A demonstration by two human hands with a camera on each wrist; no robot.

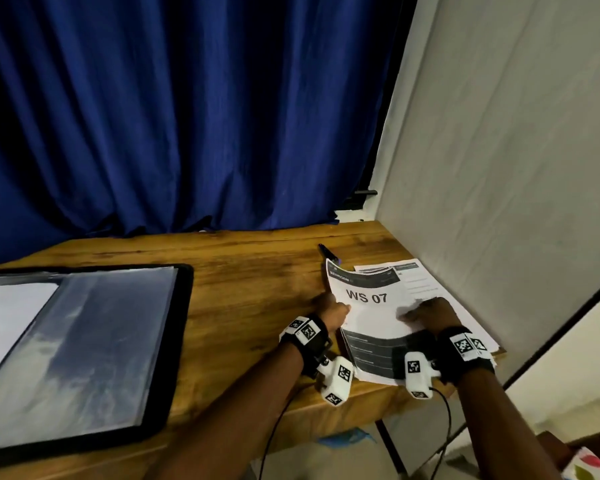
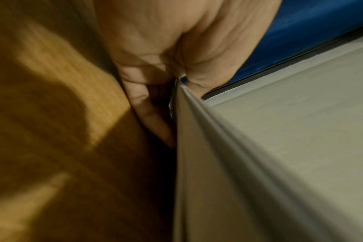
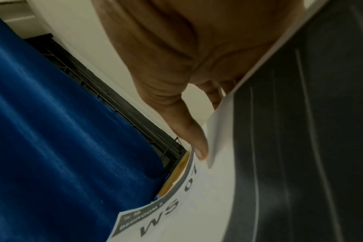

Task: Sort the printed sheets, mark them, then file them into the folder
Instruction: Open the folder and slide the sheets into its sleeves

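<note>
Sorting looks barely begun: both hands grip the top printed sheet (image 1: 369, 308), headed "WS 07", the left hand (image 1: 329, 311) pinching its left edge and the right hand (image 1: 430, 315) curled round its right side with the thumb on the printed face, lifting it off the stack of sheets (image 1: 426, 282). Beyond the stack on the bench (image 1: 257, 271) lies the pen (image 1: 326, 251), so marking seems undone. Well left of the stack, the folder (image 1: 181, 341) lies open, and filing remains.

Blue curtain (image 1: 187, 116), white wall (image 1: 516, 150), wooden table (image 1: 250, 278).
</note>
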